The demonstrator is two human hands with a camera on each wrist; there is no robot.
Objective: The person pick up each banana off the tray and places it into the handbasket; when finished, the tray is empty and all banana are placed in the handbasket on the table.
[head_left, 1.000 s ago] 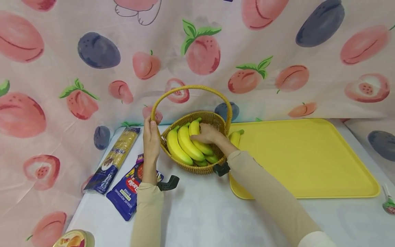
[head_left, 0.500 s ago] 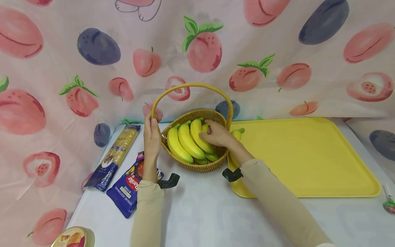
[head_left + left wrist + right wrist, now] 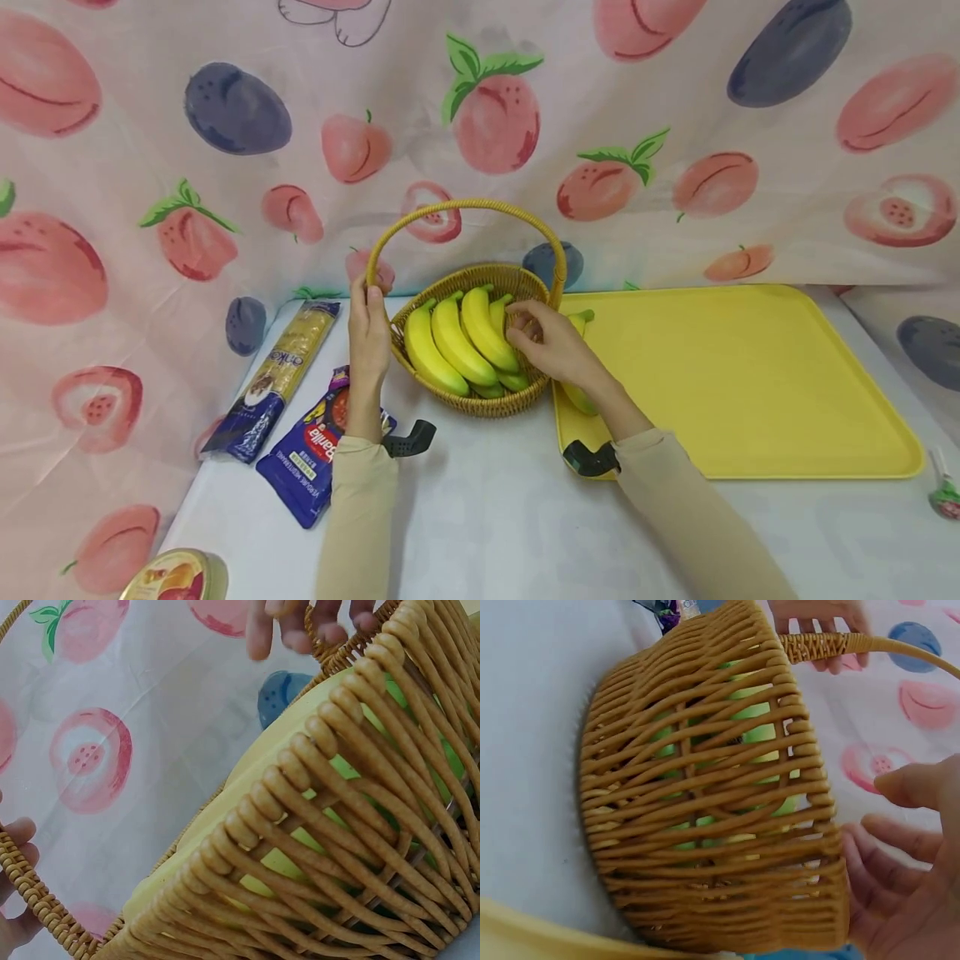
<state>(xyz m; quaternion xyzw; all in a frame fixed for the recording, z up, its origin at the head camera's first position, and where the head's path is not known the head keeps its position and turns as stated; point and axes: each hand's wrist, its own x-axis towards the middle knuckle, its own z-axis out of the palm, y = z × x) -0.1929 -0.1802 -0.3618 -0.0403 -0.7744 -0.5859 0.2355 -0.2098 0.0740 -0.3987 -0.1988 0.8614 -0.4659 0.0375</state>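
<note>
A wicker basket (image 3: 480,408) with a tall arched handle (image 3: 472,204) stands on the table. Several yellow bananas (image 3: 463,342) lie inside it, green at their lower tips. My left hand (image 3: 369,337) grips the handle near its left base; in the right wrist view, that hand's fingers (image 3: 832,652) curl past the handle. Over the basket's right side hovers my right hand (image 3: 555,346), fingers loosely bent and holding nothing. From the right wrist camera, its thumb and fingers appear spread apart beside the rim. The right hand and forearm partly hide another banana (image 3: 582,402) at the yellow tray's left edge.
The yellow tray (image 3: 735,383) lies right of the basket. On the left are a pasta packet (image 3: 281,371) and a blue Barilla pouch (image 3: 303,471), partly under the left forearm. A round tin (image 3: 176,575) sits front left, a wrapped lollipop (image 3: 947,500) far right. Fruit-print cloth hangs behind.
My right hand has let go of the bananas in the basket and drawn back to the right. Those bananas shifted slightly rightward. My left hand stays on the handle.
</note>
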